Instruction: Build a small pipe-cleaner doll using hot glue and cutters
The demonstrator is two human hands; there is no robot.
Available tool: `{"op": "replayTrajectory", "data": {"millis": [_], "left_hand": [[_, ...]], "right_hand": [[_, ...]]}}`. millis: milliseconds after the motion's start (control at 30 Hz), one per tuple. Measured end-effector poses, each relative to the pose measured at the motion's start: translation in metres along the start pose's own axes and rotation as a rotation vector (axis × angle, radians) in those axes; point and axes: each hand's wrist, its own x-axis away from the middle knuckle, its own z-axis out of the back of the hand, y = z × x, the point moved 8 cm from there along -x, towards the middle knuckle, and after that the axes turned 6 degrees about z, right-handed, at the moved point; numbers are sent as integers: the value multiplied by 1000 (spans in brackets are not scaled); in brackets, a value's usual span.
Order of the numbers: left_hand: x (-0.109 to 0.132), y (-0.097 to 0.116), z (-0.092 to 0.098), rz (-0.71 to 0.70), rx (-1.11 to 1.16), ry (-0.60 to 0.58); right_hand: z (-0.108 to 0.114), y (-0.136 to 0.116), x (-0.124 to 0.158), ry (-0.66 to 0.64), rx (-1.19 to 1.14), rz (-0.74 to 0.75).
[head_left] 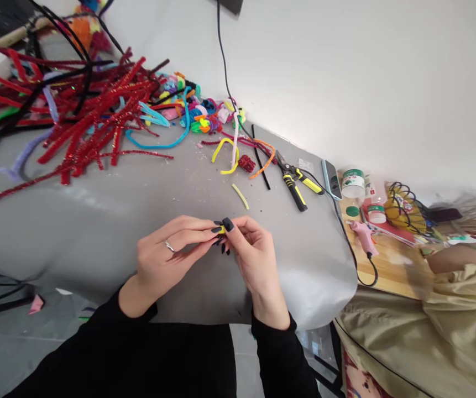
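My left hand (171,257) and my right hand (254,260) meet above the near edge of the grey table (109,221). Both pinch a small yellow pipe-cleaner piece (221,230) between dark-nailed fingertips; most of it is hidden by the fingers. A ring sits on one finger of my left hand. Just beyond the hands lie a short yellow pipe-cleaner offcut (240,196), a bent yellow pipe cleaner (226,155) and a small red coiled piece (246,163).
A big heap of red glitter pipe cleaners (92,119) covers the far left, coloured ones (196,110) behind. Yellow-handled cutters (296,185), a phone (331,179), jars (352,183) and a pink glue gun (364,235) lie right. Another person's arm (457,257) is at far right.
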Motion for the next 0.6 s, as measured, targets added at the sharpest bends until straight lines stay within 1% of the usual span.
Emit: {"op": "replayTrajectory", "data": {"millis": [167,333,467,600], "left_hand": [[-1,0,-3,-7,13,-8],[-4,-5,-5,11,12,-8],[-11,-11,-9,0,-7,-21],[-18,-19,-13,15,-31,-18]], "right_hand": [[2,-1,-1,20,17,48],[2,-9,-3,36,108,164],[1,-12,-13,-20,129,228],[8,-10,-27,-11,158,242]]}}
